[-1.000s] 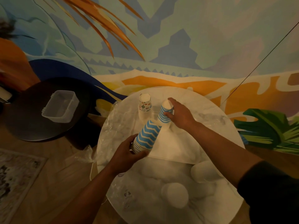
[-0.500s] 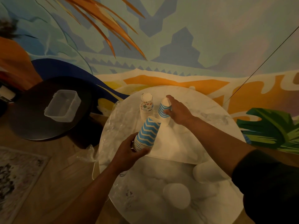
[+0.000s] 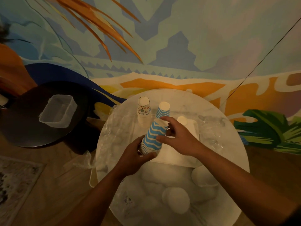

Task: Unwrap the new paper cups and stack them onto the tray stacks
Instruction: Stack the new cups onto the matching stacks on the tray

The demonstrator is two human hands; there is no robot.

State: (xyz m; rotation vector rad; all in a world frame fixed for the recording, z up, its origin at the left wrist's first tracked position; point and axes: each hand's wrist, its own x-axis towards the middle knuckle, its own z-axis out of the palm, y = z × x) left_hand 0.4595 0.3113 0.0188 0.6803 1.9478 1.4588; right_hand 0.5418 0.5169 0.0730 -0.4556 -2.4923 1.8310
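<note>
My left hand (image 3: 132,158) grips the wide end of a tilted stack of blue-and-white zigzag paper cups (image 3: 154,137). My right hand (image 3: 176,135) pinches the upper cups of that stack with thumb and fingers. On the white tray (image 3: 177,158) behind stand an upside-down zigzag cup stack (image 3: 163,110), a patterned cup stack (image 3: 144,110) to its left and a short white cup stack (image 3: 182,120) to its right.
Crumpled clear plastic wrap (image 3: 114,132) lies on the left and right of the round white table (image 3: 234,157). Wrapped white cups (image 3: 175,199) lie at the table's near side. A clear plastic box (image 3: 57,110) sits on a dark round table at left.
My right hand left the standing zigzag stack on the tray and came back to the stack in my left hand, now pinching its upper cups.
</note>
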